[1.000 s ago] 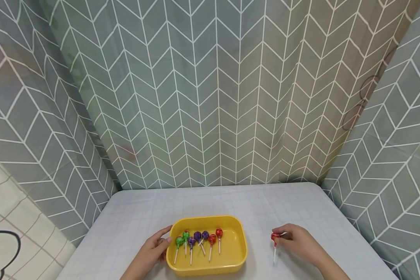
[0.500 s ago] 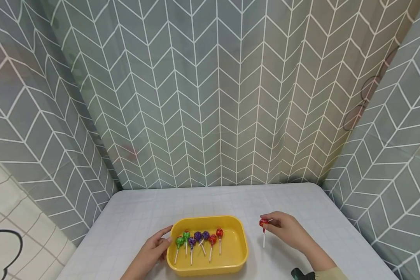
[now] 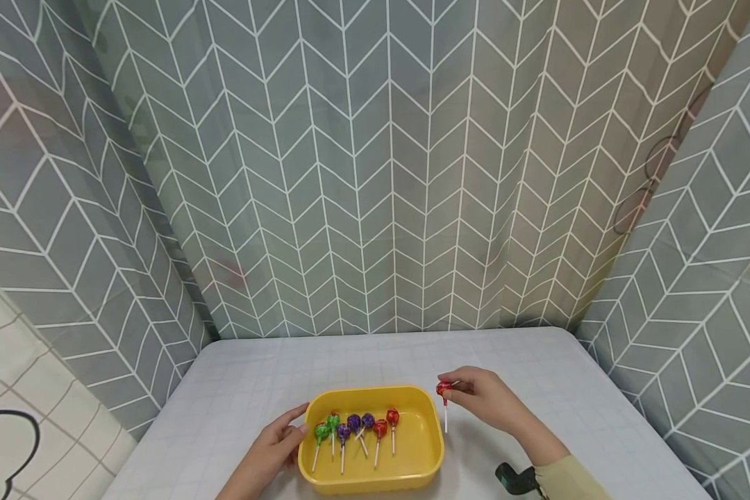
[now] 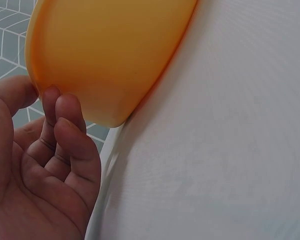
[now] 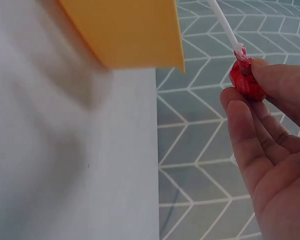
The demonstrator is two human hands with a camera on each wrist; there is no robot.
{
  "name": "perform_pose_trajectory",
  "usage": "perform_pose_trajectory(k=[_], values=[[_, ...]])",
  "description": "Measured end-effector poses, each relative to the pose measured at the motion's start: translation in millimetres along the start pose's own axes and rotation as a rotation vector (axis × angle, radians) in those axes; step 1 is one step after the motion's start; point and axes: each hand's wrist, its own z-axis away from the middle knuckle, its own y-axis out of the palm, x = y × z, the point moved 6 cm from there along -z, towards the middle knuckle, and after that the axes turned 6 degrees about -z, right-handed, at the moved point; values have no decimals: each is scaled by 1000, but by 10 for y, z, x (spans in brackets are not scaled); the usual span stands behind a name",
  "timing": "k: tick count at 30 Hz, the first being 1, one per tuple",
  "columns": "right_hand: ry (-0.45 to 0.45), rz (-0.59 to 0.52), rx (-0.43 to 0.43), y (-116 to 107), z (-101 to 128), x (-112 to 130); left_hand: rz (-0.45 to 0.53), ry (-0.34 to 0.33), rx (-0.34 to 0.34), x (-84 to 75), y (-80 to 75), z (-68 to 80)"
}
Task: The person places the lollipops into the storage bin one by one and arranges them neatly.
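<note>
Here the right hand [image 3: 484,403] pinches a red lollipop [image 3: 443,389] just beside the yellow tray's [image 3: 434,444] right rim; left hand [image 3: 275,444], relaxed, touches its left edge.

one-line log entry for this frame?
left hand: touches tray | right hand: pinches red lollipop, beside tray | tray: seven lollipops

No text, label, brand, number or sign can be read in any of the views.
</note>
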Motion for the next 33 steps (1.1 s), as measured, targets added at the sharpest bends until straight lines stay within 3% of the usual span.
perform_pose_trajectory(k=[19,33], values=[[-37,62,163,451,-237,139,-11,3,-7,6,8,-6],[-49,83,217,642,-281,137,-18,7,-7,15,5,-35]])
